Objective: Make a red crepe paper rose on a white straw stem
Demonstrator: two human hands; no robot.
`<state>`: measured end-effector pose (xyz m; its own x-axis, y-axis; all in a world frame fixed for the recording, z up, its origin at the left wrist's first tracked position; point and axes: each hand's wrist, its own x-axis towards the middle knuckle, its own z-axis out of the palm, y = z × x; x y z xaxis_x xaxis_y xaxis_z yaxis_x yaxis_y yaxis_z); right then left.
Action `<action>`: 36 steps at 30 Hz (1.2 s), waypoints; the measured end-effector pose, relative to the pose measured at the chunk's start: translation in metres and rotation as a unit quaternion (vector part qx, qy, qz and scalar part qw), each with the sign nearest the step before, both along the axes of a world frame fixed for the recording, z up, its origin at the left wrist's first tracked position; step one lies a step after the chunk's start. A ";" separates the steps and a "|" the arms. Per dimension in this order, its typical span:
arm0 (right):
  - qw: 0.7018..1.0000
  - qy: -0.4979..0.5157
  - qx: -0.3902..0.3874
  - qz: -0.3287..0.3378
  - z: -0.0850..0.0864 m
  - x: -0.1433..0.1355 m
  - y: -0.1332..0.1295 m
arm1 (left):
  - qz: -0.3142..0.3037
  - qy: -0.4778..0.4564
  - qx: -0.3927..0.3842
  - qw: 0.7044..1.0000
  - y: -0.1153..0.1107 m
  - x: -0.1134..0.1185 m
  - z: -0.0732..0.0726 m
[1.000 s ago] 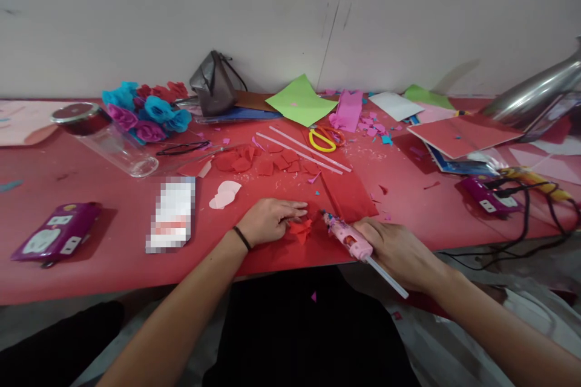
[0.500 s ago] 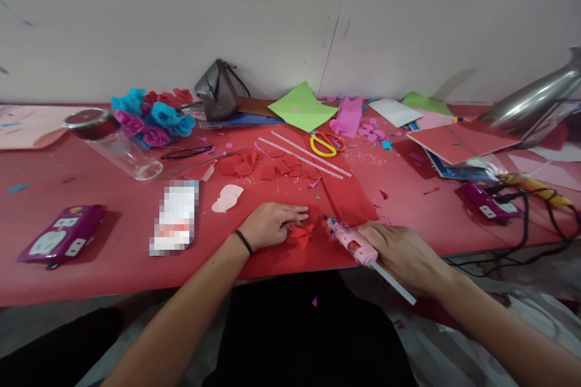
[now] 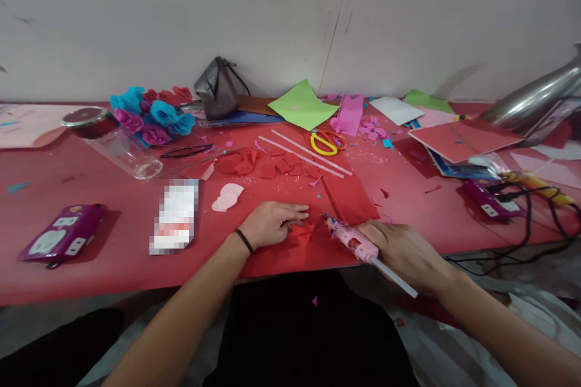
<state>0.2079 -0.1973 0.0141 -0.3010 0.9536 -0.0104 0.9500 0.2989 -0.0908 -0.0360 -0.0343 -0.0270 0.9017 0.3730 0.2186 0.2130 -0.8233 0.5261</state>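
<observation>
My right hand (image 3: 394, 248) is wrapped round a pink hot glue gun (image 3: 356, 242), with a clear glue stick poking out of its back end. Bits of coloured paper cling around the gun's nozzle, which points left toward a small crumpled piece of red paper (image 3: 302, 233). My left hand (image 3: 271, 224) is on that piece, its fingers reaching to the right over the paper and the thumb partly hidden. A larger red paper sheet (image 3: 333, 248) lies under both hands. Beyond them are cut red petals (image 3: 245, 160) and two clear glue sticks (image 3: 302, 157).
Yellow-handled scissors (image 3: 324, 144) lie behind the glue sticks. A clear bottle (image 3: 120, 145), paper flowers (image 3: 154, 118) and a purple power strip (image 3: 63, 234) are on the left. At right are stacked papers (image 3: 463, 139), another power strip (image 3: 488, 198) with cables, and a metal flask (image 3: 535, 94).
Almost nothing differs. The glue gun has shifted very slightly, and my left hand stays on the red paper; the view has moved a touch.
</observation>
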 end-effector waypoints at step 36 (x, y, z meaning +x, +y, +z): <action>0.961 0.260 -0.072 -0.061 0.018 0.000 0.005 | 0.013 0.002 0.003 1.000 -0.001 0.001 0.000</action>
<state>0.2082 -0.1918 0.0323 -0.1874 0.9820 -0.0235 0.7919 0.1368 -0.5951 -0.0354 -0.0351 -0.0269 0.8929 0.3946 0.2169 0.2368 -0.8212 0.5192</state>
